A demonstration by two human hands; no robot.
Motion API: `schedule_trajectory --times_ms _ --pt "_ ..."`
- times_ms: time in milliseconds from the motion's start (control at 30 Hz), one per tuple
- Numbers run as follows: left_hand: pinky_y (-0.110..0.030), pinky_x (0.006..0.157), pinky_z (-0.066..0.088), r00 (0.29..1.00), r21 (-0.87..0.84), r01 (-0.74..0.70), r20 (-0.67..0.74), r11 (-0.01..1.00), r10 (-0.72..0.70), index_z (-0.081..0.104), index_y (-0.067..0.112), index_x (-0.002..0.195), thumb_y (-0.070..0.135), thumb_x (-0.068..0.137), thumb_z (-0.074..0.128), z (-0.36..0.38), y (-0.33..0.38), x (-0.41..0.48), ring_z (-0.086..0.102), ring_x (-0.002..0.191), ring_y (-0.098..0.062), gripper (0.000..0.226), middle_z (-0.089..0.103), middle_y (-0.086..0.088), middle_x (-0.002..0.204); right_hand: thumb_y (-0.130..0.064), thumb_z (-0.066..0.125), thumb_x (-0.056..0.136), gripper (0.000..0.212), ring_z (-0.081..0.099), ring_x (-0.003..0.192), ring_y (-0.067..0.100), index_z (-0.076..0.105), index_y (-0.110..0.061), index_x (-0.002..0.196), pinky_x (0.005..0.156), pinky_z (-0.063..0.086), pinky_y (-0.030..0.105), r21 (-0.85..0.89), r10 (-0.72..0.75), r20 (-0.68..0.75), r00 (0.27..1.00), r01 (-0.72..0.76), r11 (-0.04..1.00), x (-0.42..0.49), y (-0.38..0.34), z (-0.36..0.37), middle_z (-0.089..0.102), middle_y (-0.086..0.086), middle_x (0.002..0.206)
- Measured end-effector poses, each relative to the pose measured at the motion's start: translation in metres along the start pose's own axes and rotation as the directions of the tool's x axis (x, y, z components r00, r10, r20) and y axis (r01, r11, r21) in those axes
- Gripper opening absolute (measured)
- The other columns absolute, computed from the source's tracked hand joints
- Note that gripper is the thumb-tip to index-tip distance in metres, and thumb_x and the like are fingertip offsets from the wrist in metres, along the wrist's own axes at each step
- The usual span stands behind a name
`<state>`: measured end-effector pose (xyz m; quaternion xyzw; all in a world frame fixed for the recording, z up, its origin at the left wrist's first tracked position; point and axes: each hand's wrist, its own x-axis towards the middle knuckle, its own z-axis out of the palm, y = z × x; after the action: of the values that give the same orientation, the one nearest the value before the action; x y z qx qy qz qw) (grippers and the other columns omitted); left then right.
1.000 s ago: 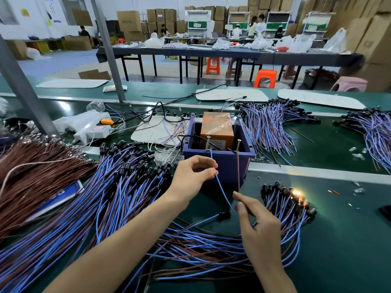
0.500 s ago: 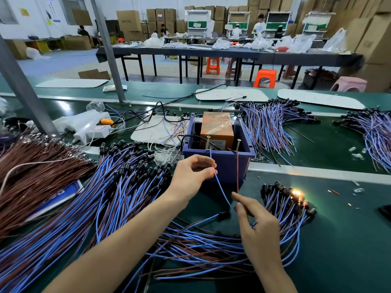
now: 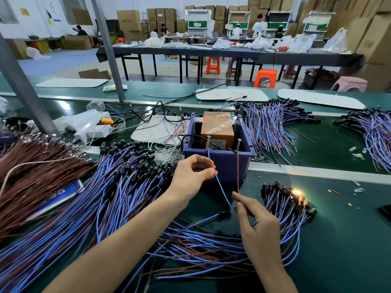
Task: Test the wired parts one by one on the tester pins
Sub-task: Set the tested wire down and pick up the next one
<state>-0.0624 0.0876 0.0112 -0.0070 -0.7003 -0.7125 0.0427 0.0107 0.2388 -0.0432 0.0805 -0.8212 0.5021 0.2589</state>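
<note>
Across green bench point(image 3: 349, 240) lie wired parts point(image 3: 118, 197), boxes point(image 3: 129, 20) behind.

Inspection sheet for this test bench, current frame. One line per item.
Surface: green bench mat, crowded with wire.
Job's things: purple bin holding orange box; two tester pins on its front rim; one lamp lit.
Clutter: white power strip, plastic scraps.
Grippers: left hand pinches blue wire leading to left pin; right hand pinches brown wire leading to right pin.
Cables: heaps of wired parts left, right and under hands; brown wire pile far left.
Surroundings: orange stools, cardboard boxes, people at far tables.
</note>
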Motion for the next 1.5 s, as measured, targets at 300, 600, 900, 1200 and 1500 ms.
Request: schedule_trajectory --times_ms 300,600,900,1200,1500 --pt "-0.023 0.074 0.057 1.000 0.002 0.006 0.002 1.000 -0.006 0.061 0.001 0.086 -0.013 0.082 0.062 0.001 0.001 -0.002 0.067 0.069 -0.011 0.015 0.065 -0.015 0.086 -0.003 0.059 0.091 0.029 0.055 0.102 -0.017 0.066 -0.025 0.108 0.086 0.041 0.002 -0.004 0.004 0.013 1.000 -0.004 1.000 0.000 0.000 0.000 0.061 -0.027 0.102" --pt "-0.022 0.068 0.057 0.978 -0.019 0.020 0.210 1.000 -0.015 0.052 0.004 0.074 -0.020 0.088 0.038 0.001 0.007 -0.002 0.071 0.070 -0.016 0.031 0.068 -0.012 0.081 -0.020 0.050 0.096 0.032 0.063 0.066 0.001 0.056 -0.040 0.120 0.061 0.047 0.013 0.189 0.049 0.035 0.998 -0.055 0.980 -0.002 -0.006 -0.003 0.072 -0.018 0.090" --pt "-0.018 0.065 0.040 0.784 0.826 -0.344 0.514 0.446 -0.348 0.060 0.027 0.076 0.027 0.081 0.069 -0.027 0.001 0.005 0.056 0.073 -0.010 0.010 0.059 0.013 0.072 -0.039 0.049 0.090 0.034 0.046 0.037 0.014 0.076 -0.026 0.074 0.040 0.035 0.022 0.383 0.133 0.125 0.983 -0.172 0.908 -0.003 -0.008 -0.008 0.055 0.013 0.047" --pt "-0.018 0.062 0.048 0.779 0.740 -0.362 0.574 0.567 -0.252 0.066 0.023 0.083 0.028 0.086 0.068 -0.015 0.000 -0.003 0.061 0.064 -0.009 0.007 0.068 0.003 0.074 -0.056 0.048 0.090 0.030 0.055 0.052 0.022 0.075 -0.042 0.092 0.050 0.038 0.032 0.312 0.074 0.266 0.961 -0.159 0.937 -0.001 -0.010 -0.006 0.069 0.002 0.066" --pt "-0.022 0.067 0.056 0.788 0.472 -0.259 0.608 0.843 -0.099 0.066 0.018 0.115 0.004 0.084 0.067 -0.012 0.005 -0.004 0.069 0.063 -0.009 0.034 0.069 -0.001 0.086 -0.034 0.048 0.090 0.028 0.064 0.093 0.002 0.066 -0.041 0.110 0.075 0.046 0.013 0.313 0.090 0.204 0.975 -0.152 0.938 0.004 -0.008 -0.010 0.071 -0.017 0.098"
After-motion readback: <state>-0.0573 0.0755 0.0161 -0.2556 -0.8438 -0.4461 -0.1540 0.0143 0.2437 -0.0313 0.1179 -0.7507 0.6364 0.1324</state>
